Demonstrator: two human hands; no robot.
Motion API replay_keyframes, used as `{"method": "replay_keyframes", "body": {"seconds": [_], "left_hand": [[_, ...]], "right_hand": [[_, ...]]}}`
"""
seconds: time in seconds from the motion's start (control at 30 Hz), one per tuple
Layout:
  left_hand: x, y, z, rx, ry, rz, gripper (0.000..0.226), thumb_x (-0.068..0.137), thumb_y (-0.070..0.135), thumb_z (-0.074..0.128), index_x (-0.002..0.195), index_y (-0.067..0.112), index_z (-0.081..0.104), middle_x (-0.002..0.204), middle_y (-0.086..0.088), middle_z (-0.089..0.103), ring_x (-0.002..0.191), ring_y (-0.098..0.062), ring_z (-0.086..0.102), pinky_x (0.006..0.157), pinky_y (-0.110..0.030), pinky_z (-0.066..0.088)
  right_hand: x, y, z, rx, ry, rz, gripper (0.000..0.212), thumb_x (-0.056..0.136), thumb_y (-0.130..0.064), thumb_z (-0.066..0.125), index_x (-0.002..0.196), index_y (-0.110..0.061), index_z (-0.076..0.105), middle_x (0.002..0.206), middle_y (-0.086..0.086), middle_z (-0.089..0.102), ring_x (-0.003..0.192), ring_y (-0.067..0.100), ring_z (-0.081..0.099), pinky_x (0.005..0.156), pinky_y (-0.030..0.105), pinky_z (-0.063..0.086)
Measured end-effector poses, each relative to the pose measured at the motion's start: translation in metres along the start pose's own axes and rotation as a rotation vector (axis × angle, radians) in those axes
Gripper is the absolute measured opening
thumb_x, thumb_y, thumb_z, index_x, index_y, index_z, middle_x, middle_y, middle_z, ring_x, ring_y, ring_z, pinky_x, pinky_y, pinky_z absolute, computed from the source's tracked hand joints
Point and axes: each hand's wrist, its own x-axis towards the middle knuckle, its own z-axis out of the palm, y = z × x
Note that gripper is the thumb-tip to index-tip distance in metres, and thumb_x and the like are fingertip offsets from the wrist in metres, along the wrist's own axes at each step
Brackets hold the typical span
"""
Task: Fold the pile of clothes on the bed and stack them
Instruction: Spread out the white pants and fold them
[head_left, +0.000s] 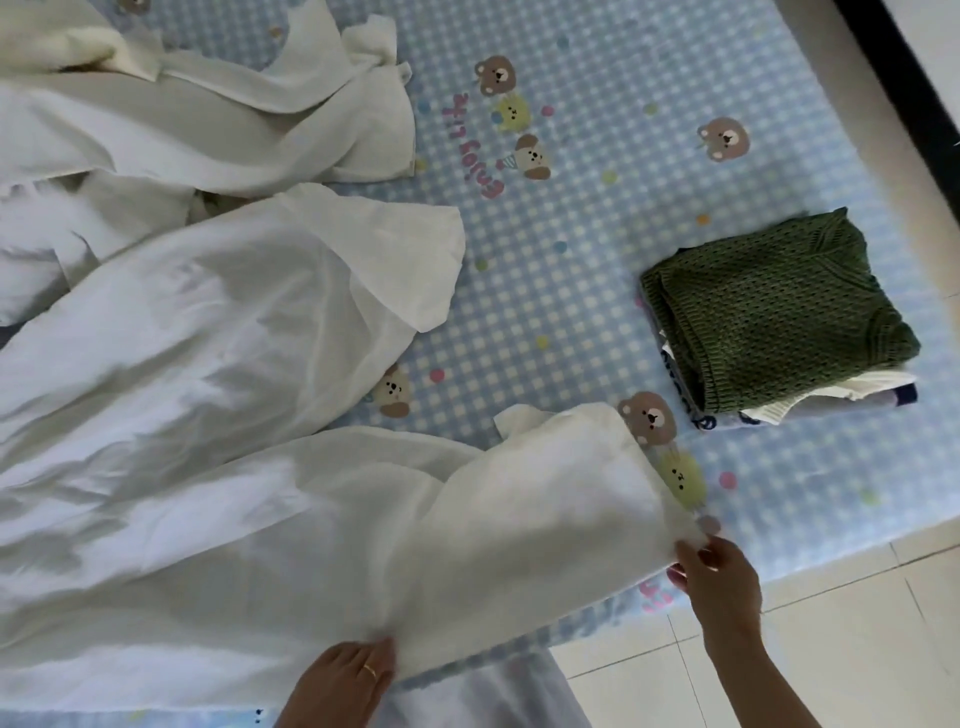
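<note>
Pinching the near hem of a white garment (311, 519), both hands worked at the bed's (597, 260) front edge: the left hand (345, 680) gripped one corner, the right hand (719, 571) the other. Beyond them, to the right, a small stack (779, 332) sat folded, a green knit on top. Farther left, more white clothes (208, 114) lay crumpled and unfolded, so most of the job seemingly remained.
</note>
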Motion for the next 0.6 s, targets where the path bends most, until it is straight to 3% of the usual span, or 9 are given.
{"method": "replay_keyframes", "body": {"seconds": [0.07, 0.1, 0.17, 0.23, 0.33, 0.4, 0.47, 0.6], "left_hand": [[0.035, 0.009, -0.025, -0.064, 0.372, -0.115, 0.063, 0.101, 0.030, 0.018, 0.085, 0.014, 0.077, 0.083, 0.003, 0.074, 0.076, -0.012, 0.065, 0.070, -0.020, 0.048], [0.060, 0.007, -0.048, -0.109, 0.508, -0.156, 0.048, 0.099, 0.024, 0.029, 0.093, 0.009, 0.074, 0.091, -0.002, 0.073, 0.086, -0.016, 0.062, 0.078, -0.024, 0.046], [0.121, 0.011, -0.090, -0.140, 0.612, -0.159, 0.024, 0.087, 0.006, 0.050, 0.105, 0.003, 0.067, 0.105, -0.011, 0.069, 0.101, -0.023, 0.060, 0.089, -0.033, 0.047], [0.183, 0.013, -0.120, -0.172, 0.534, -0.171, 0.032, 0.084, -0.004, 0.058, 0.115, 0.002, 0.063, 0.119, -0.014, 0.063, 0.112, -0.028, 0.058, 0.096, -0.037, 0.046], [0.249, 0.021, -0.144, -0.428, 0.256, -0.286, 0.042, 0.091, 0.025, 0.059, 0.129, 0.009, 0.051, 0.123, -0.009, 0.058, 0.114, -0.022, 0.055, 0.100, -0.033, 0.043], [0.275, 0.026, -0.144, -0.411, 0.164, -0.373, 0.049, 0.083, 0.037, 0.067, 0.123, 0.012, 0.052, 0.114, -0.007, 0.059, 0.104, -0.023, 0.058, 0.093, -0.035, 0.047], [0.283, 0.033, -0.141, -0.424, 0.112, -0.420, 0.037, 0.082, 0.032, 0.067, 0.112, 0.015, 0.054, 0.108, -0.006, 0.062, 0.094, -0.021, 0.058, 0.083, -0.033, 0.047], [0.283, 0.031, -0.150, -0.328, 0.005, -0.366, 0.005, 0.084, 0.018, 0.060, 0.085, 0.013, 0.058, 0.096, -0.008, 0.066, 0.088, -0.023, 0.060, 0.069, -0.027, 0.039]], "right_hand": [[0.002, 0.005, -0.003, 0.003, 0.004, -0.030, 0.022, 0.087, -0.022, 0.064, 0.105, -0.011, 0.060, 0.085, -0.003, 0.067, 0.076, 0.024, 0.068, 0.078, 0.040, 0.053], [0.005, 0.001, -0.002, -0.023, 0.011, -0.074, 0.020, 0.087, -0.027, 0.064, 0.101, -0.014, 0.059, 0.086, -0.003, 0.067, 0.080, 0.024, 0.067, 0.076, 0.035, 0.049], [0.012, -0.013, -0.001, -0.067, -0.001, -0.163, 0.015, 0.087, -0.032, 0.064, 0.097, -0.021, 0.061, 0.084, -0.006, 0.066, 0.081, 0.019, 0.063, 0.063, 0.020, 0.042], [0.020, -0.024, -0.001, -0.107, -0.063, -0.235, 0.013, 0.086, -0.030, 0.066, 0.095, -0.021, 0.064, 0.079, -0.010, 0.065, 0.075, 0.008, 0.061, 0.051, 0.007, 0.038], [0.026, -0.025, 0.001, -0.191, -0.170, -0.341, 0.016, 0.084, -0.026, 0.070, 0.097, -0.016, 0.065, 0.084, -0.006, 0.067, 0.075, 0.008, 0.061, 0.060, 0.006, 0.041], [0.028, -0.019, 0.001, -0.248, -0.202, -0.372, 0.020, 0.085, -0.025, 0.069, 0.098, -0.010, 0.067, 0.087, 0.001, 0.067, 0.080, 0.017, 0.062, 0.071, 0.023, 0.048], [0.029, -0.013, 0.000, -0.322, -0.224, -0.367, 0.021, 0.087, -0.029, 0.066, 0.097, -0.010, 0.067, 0.087, 0.008, 0.066, 0.079, 0.023, 0.061, 0.075, 0.032, 0.051], [0.029, -0.006, -0.009, -0.270, -0.255, -0.390, 0.012, 0.089, -0.024, 0.063, 0.091, -0.013, 0.067, 0.086, 0.002, 0.060, 0.076, 0.017, 0.057, 0.068, 0.023, 0.043]]}}
